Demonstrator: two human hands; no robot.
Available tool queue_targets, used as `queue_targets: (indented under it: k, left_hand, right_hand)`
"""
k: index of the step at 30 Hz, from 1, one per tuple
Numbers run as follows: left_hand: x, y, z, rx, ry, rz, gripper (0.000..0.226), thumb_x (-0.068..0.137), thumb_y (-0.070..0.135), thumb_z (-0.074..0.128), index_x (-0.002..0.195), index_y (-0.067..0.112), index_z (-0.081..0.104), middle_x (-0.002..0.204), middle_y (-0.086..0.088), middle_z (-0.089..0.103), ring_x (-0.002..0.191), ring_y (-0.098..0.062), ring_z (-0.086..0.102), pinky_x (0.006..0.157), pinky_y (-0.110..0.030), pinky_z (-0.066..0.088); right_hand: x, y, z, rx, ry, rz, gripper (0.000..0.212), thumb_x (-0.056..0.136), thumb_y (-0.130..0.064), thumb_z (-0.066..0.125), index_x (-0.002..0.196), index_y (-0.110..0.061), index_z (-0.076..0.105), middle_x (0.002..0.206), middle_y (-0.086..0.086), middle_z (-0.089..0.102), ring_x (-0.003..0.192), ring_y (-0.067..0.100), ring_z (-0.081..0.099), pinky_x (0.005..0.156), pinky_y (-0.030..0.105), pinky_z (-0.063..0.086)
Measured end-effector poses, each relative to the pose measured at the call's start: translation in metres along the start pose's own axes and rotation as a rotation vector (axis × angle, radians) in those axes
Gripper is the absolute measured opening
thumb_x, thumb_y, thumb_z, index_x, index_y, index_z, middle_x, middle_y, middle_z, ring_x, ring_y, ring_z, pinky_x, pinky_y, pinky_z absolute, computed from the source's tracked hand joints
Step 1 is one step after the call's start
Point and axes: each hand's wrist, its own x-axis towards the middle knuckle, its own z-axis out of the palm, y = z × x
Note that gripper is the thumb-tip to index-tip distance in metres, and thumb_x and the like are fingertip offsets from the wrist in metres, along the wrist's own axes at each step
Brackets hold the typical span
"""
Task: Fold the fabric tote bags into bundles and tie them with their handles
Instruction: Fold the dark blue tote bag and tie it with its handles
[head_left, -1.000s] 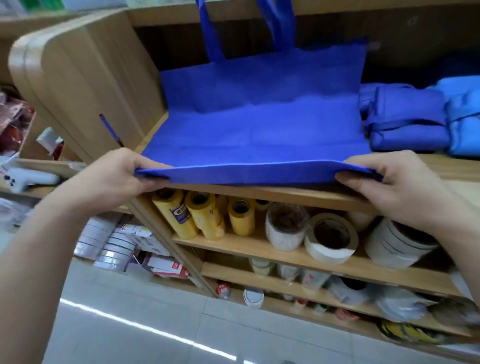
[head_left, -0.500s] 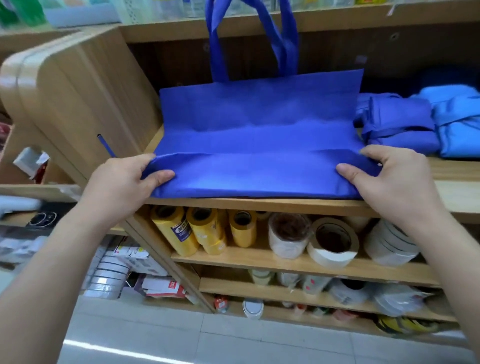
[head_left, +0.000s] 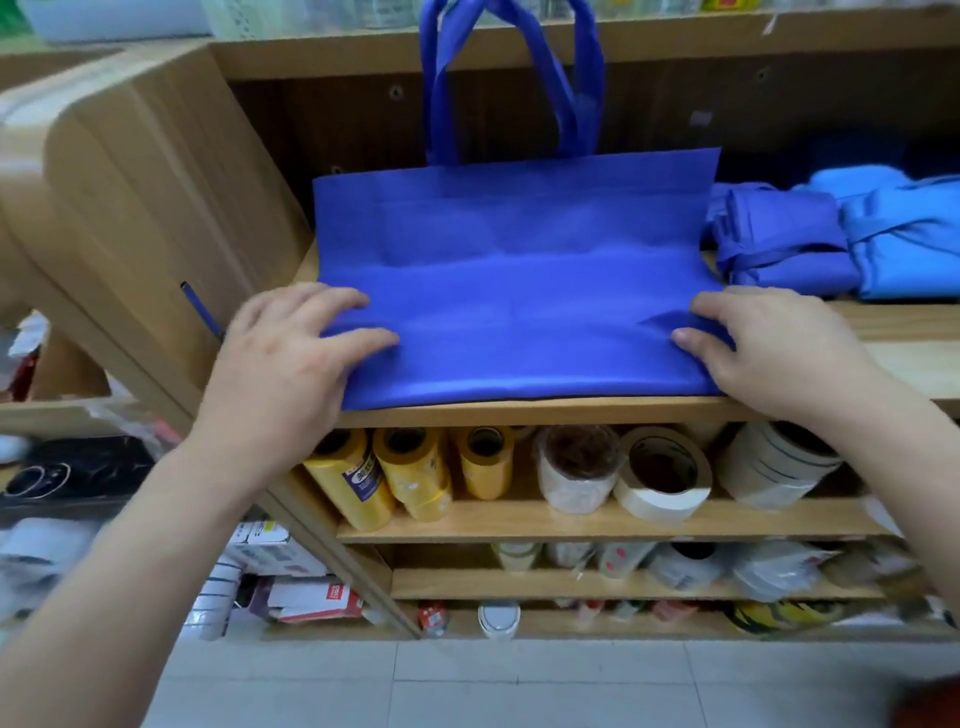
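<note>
Royal-blue fabric tote bag (head_left: 519, 234), flat on the wooden shelf (head_left: 519, 414), near edge folded over. Our left hand (head_left: 291, 364) and right hand (head_left: 769, 353), fingers spread, press this first fold. Next, we judge: another even fold toward the handles (head_left: 439, 104).

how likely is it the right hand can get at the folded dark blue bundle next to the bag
Probably yes. The right hand presses the near right corner of the blue tote bag, and the folded dark blue bundle lies just beyond it on the same shelf, with nothing between.
</note>
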Motion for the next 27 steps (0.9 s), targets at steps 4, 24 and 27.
queue_targets:
  k: [4,24,27]
  left_hand:
    - [-0.006,-0.012,0.002,-0.283,-0.326,0.003,0.062,0.091,0.053,0.020,0.143,0.034,0.045,0.149,0.017,0.040,0.139,-0.008,0.038,0.110,-0.029,0.034]
    - [-0.009,-0.029,-0.039,-0.764,-0.499,-0.139,0.057,0.049,0.085,0.069,0.080,0.038,0.075,0.067,0.009,0.068,0.064,-0.001,0.060,0.062,-0.014,0.045]
    - [-0.021,-0.026,-0.030,-0.994,-0.324,-0.285,0.074,0.027,0.085,0.075,0.075,0.030,0.077,0.064,0.005,0.070,0.058,0.000,0.061,0.056,-0.009,0.044]
  right_hand:
    - [0.005,0.008,-0.001,0.059,-0.094,0.091,0.019,0.091,-0.048,0.056,0.098,-0.031,0.053,0.096,0.006,0.064,0.095,0.037,0.058,0.074,0.041,0.048]
    - [-0.030,0.072,-0.010,0.910,-0.216,-0.040,0.039,0.062,-0.068,0.072,0.088,-0.040,0.078,0.086,-0.012,0.075,0.079,0.000,0.066,0.074,0.008,0.048]
    - [-0.034,0.071,-0.011,0.987,-0.110,0.059,0.038,0.057,-0.063,0.078,0.083,-0.035,0.077,0.070,-0.011,0.070,0.064,-0.002,0.060,0.060,0.007,0.045]
